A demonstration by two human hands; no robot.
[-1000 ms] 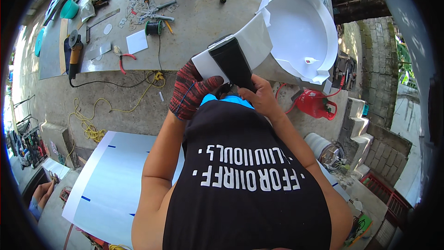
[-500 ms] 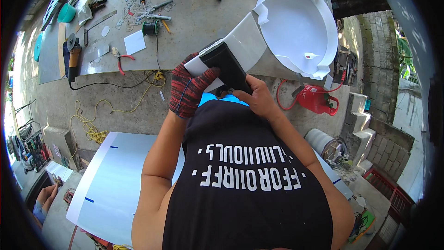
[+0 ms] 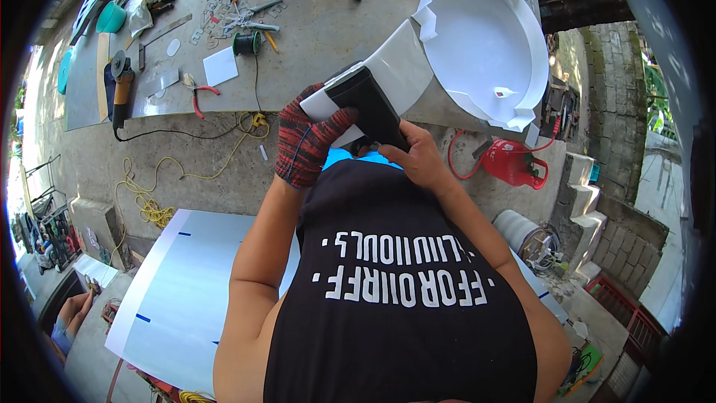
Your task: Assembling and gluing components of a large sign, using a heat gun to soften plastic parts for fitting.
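Observation:
My left hand (image 3: 302, 142), in a red and black knitted glove, is closed around a glossy white curved strip (image 3: 403, 63) and a black flat rectangular piece (image 3: 362, 97) lying against it. The left thumb presses on the black piece. My bare right hand (image 3: 418, 155) grips the lower end of the black piece, its thumb toward me; the other fingers are mostly hidden. Both hands are held in front of my waist, at the near edge of the metal table. The strip's far end reaches toward a round white shell (image 3: 485, 45) with a raised rim.
On the metal table (image 3: 298, 52) lie an angle grinder (image 3: 121, 86), red-handled pliers (image 3: 198, 95), a spool of dark wire (image 3: 246, 43) and a white square (image 3: 221, 66). A red gas tank (image 3: 513, 163) stands right. Yellow cord (image 3: 156, 214) lies left. A pale sheet (image 3: 186, 283) is behind me.
The view has shifted very slightly. Both hands keep the same hold on the white strip and the black piece, with almost no movement.

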